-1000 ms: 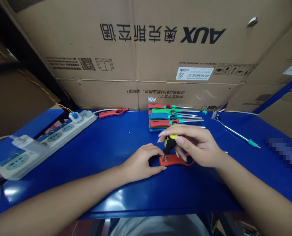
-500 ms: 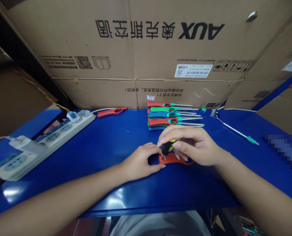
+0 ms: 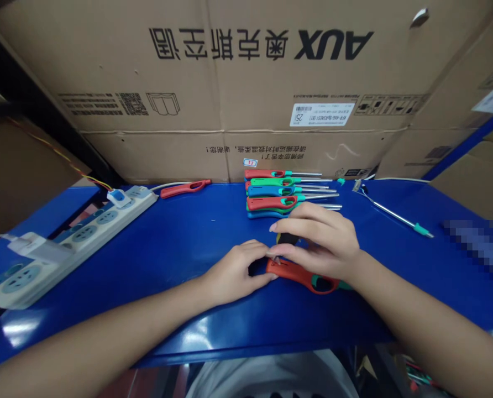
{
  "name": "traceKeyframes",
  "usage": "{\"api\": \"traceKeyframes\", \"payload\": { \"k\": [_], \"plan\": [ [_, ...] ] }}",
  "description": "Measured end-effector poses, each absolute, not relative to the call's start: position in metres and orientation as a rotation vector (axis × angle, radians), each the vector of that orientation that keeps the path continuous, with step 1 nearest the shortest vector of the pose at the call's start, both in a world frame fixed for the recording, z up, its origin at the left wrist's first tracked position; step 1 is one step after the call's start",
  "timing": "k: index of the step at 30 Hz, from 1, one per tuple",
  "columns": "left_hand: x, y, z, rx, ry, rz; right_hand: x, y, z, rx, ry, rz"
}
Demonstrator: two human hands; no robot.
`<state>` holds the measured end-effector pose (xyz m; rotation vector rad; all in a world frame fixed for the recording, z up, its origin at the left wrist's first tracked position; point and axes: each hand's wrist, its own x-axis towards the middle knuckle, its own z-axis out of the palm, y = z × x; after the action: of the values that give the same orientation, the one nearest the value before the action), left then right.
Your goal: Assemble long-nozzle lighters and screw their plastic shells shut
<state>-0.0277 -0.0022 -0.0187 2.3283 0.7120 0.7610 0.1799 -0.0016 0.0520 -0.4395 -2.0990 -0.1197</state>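
A red gas lighter with a long body lies on the blue table in front of me. My left hand pinches its left end between thumb and forefinger. Above that end, my right hand has its fingers around a stubby black and yellow screwdriver. The screwdriver's tip points down at the lighter's left end; the fingers partly cover its handle. Past the trigger opening, the lighter's teal part runs under my right wrist, and its far end is hidden.
Behind my hands is a pile of red, green and blue lighters. A red lighter shell lies at the back left, near a white power strip. To the right is a metal lighter tube. A cardboard sheet stands behind.
My right hand has turned about the screwdriver, its fingers now flatter and more extended. More of the lighter's right part shows, angled slightly downward. The view has shifted a little.
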Motion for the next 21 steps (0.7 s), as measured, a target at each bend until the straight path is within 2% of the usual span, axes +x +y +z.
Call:
{"api": "traceKeyframes", "payload": {
  "k": [6,11,13,21],
  "plan": [
    [-0.026,-0.003,-0.018,2.303,0.718,0.764,0.181,-0.007,0.056,-0.493,-2.216,-0.228],
    [-0.026,-0.005,-0.016,2.266,0.725,0.739,0.180,-0.007,0.064,-0.519,-2.277,0.352],
    [-0.026,-0.005,-0.015,2.268,0.737,0.743,0.181,-0.006,0.066,-0.487,-2.237,0.475],
    [-0.022,-0.008,-0.016,2.288,0.769,0.764,0.182,-0.012,0.068,-0.592,-2.251,0.394]
  ]
}}
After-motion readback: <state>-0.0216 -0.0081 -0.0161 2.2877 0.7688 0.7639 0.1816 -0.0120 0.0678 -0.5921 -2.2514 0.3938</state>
